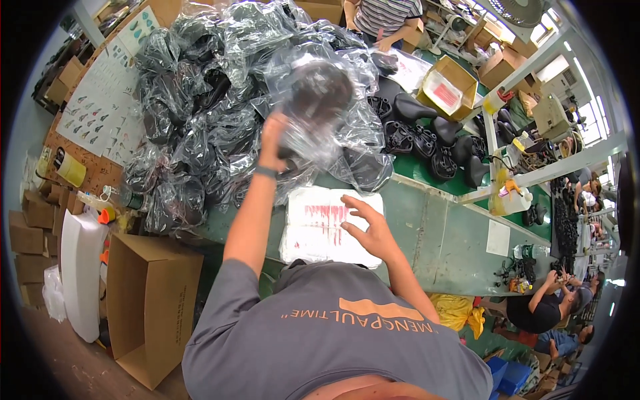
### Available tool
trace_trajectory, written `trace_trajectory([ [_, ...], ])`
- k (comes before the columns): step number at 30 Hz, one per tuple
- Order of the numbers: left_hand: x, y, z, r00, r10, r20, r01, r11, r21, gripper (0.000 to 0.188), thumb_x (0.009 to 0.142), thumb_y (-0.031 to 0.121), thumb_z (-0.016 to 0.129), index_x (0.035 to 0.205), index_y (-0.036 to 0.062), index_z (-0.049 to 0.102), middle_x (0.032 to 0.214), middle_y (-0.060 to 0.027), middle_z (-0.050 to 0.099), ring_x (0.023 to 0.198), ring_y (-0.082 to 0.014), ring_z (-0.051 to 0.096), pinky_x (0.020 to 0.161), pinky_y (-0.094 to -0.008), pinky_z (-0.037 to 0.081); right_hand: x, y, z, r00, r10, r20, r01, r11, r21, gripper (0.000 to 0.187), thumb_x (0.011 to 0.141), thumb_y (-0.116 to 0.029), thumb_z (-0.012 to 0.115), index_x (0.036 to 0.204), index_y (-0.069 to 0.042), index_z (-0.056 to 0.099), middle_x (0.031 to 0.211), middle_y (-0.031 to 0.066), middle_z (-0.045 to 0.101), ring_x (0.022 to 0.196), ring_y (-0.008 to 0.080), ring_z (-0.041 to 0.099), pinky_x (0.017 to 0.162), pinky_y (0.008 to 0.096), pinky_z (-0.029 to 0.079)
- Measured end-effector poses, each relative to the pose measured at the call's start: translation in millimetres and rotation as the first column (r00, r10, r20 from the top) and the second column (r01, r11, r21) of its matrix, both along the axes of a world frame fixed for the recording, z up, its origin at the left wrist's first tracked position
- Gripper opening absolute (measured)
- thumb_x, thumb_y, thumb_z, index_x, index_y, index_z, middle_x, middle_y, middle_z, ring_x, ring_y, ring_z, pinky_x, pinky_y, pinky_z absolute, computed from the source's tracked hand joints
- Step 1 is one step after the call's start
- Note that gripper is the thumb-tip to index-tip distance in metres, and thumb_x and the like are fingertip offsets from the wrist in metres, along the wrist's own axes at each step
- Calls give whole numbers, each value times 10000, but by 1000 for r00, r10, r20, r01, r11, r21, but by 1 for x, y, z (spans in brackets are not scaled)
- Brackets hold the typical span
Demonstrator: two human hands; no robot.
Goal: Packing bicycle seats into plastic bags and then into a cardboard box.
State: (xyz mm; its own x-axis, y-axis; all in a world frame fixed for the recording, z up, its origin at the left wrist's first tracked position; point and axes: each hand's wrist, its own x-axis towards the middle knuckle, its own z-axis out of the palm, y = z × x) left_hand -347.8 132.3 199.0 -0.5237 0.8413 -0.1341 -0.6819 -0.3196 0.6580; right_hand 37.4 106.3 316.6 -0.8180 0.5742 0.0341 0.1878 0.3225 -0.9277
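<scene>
A black bicycle saddle in a clear plastic bag (323,93) is smeared by motion in front of the pile. My left hand (272,139) reaches forward at the bag's left side and seems to grip its plastic; the fingertips are blurred. Close to my body lies a stack of flat white plastic bags with red print (313,230). Over the right part of this stack is my right hand (373,230), its fingers spread and nothing in them.
Bagged saddles (220,100) are heaped across the table's far left. Bare black saddles (410,107) stand right of them, near an open yellow box (448,87). An open cardboard box (150,293) is at my left. Across the table stands a person in a striped shirt (387,17).
</scene>
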Motion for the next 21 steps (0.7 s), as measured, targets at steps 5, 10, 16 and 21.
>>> trace_trajectory([
  [5,-203,-40,-122,791,347,-504,-515,822,-243,409,994,304,731,1350,117,656,1257,-54,690,1146,-229,652,910,-453,592,16,-11,-54,988,58,145,-33,985,-169,574,979,-165,756,1500,-14,567,1386,196,689,1160,301,725,979,413,588],
  [10,-24,50,0,837,543,-64,-533,784,-318,738,981,288,768,1568,72,377,1493,-199,514,1279,-365,592,985,-532,593,123,-13,-129,883,-242,403,318,939,-132,665,931,-214,798,1523,-39,549,1349,194,708,1094,290,742,924,410,599],
  [16,-106,-34,-63,571,68,-818,-669,616,-416,669,957,427,787,1380,-32,545,1295,-204,675,1111,-370,681,927,-520,556,148,-31,-155,796,-27,604,129,984,-125,734,915,-295,799,1543,-43,516,1390,260,669,1195,390,698,1000,457,566],
  [21,-61,-13,-32,292,-543,-787,-739,394,-547,754,918,585,746,1234,-96,678,1268,-323,706,1159,-490,679,967,-551,521,166,-23,-163,715,-14,699,47,998,-29,745,895,-274,791,1551,-59,511,1348,272,658,1237,444,633,1050,510,516],
])
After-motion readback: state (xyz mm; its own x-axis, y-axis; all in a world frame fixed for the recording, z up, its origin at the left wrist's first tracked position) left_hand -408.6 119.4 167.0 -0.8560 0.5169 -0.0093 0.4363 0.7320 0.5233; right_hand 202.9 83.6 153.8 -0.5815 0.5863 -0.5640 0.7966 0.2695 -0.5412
